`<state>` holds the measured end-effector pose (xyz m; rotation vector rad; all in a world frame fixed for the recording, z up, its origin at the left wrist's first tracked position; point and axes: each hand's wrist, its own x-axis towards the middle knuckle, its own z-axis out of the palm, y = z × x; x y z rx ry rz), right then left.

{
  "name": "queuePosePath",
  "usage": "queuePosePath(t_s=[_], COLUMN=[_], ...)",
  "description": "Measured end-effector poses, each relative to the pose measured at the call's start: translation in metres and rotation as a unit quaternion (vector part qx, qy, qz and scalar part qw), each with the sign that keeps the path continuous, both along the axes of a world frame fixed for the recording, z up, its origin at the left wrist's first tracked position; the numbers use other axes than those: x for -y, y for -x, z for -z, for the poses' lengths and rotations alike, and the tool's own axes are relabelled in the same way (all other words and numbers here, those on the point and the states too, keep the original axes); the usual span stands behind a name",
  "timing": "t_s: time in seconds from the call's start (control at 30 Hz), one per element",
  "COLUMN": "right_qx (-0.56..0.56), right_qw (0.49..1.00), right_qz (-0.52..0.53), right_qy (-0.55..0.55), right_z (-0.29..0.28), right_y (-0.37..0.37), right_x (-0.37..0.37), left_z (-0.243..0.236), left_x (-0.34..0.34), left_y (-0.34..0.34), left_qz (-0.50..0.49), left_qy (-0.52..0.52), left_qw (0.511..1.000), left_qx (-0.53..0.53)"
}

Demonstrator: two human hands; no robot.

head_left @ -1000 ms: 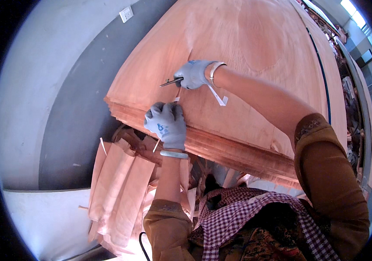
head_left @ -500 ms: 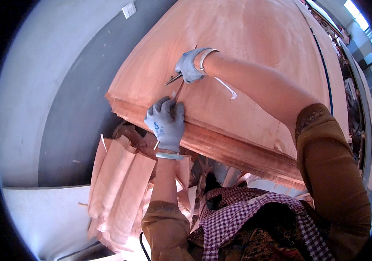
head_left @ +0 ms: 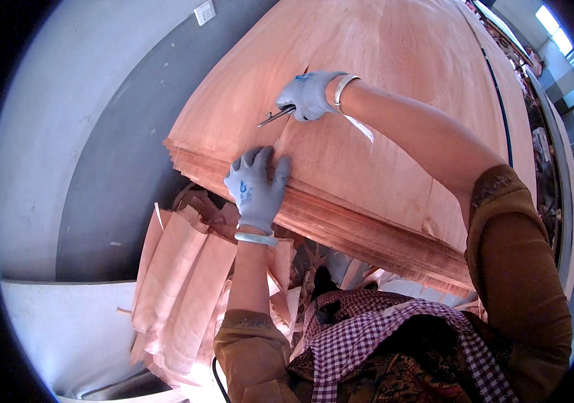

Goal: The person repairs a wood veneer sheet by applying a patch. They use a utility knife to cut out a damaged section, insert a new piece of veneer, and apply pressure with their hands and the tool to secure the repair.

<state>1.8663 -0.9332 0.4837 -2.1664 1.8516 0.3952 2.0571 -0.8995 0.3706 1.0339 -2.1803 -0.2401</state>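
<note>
My left hand (head_left: 256, 188), in a grey glove, rests with its fingers spread on the near edge of a stack of thin reddish wood sheets (head_left: 401, 161). Farther up the top sheet, my right hand (head_left: 303, 97), also gloved, is closed on a thin metal tool (head_left: 272, 117) that points down and left, above my left hand. A white strip (head_left: 363, 129) trails from beside my right hand, under the wrist. A narrow dark slit (head_left: 280, 145) runs in the top sheet between my hands.
A heap of loose veneer pieces (head_left: 172, 282) lies below the stack at the left. A grey wall (head_left: 78, 154) with a white socket (head_left: 203, 12) is on the left. A dark line (head_left: 498, 101) crosses the sheets at the right, beside scrap material (head_left: 539, 134) and long board edges.
My right hand has moved up along the top sheet with the tool and strip. My left hand has shifted slightly upward, its thumb and fingers now more spread out.
</note>
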Motion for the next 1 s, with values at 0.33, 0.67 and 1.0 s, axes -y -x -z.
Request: queuePosePath(t_s=[0.33,0.67,1.0], right_qx=[0.037,0.095,0.090], right_qw=[0.998,0.992,0.995], right_qz=[-0.013,0.024,0.012], right_qy=[0.040,0.076,0.042], right_z=[0.002,0.013,0.006], right_y=[0.005,0.014,0.013], right_x=[-0.005,-0.014,-0.010], left_z=[0.003,0.013,-0.011], left_x=[0.020,0.023,0.061], left_y=[0.002,-0.006,0.002], left_qz=[0.017,0.057,0.031], left_qy=[-0.096,-0.190,-0.357], left_qw=[0.995,0.975,0.929], left_qx=[-0.002,-0.103,0.093])
